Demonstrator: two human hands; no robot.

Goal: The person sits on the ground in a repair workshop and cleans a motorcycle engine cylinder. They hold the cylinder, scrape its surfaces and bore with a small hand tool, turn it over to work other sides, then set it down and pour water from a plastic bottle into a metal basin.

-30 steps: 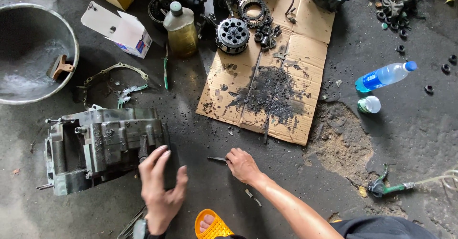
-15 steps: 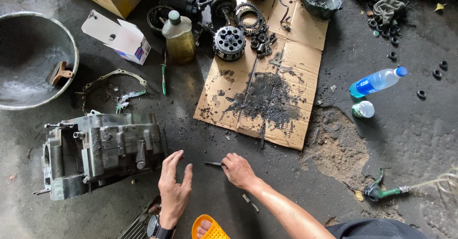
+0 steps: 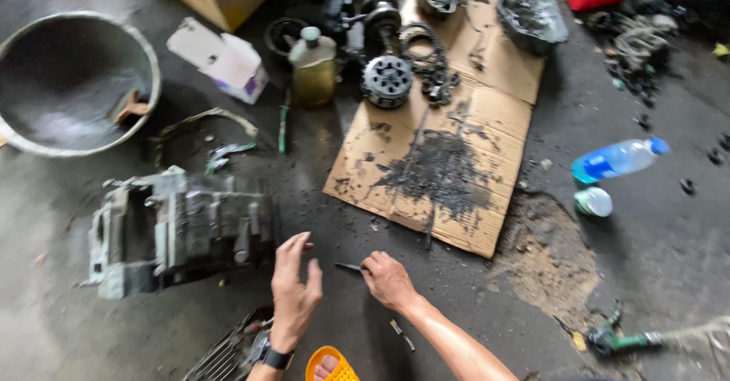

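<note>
Two hands work low over a grimy concrete floor. Just left of my left hand (image 3: 293, 293) sits a grey engine casing (image 3: 179, 229); a second ago this hand lay against it, now it has drawn back, fingers spread and empty. My right hand (image 3: 388, 278) has closed down onto a small dark metal tool (image 3: 348, 267), pinching its end. Soiled cardboard (image 3: 441, 160) lies beyond the right hand.

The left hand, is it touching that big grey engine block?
Apart. The head view shows dark floor between the open left hand and the engine block; its fingertips hover just off the block's right end.
</note>
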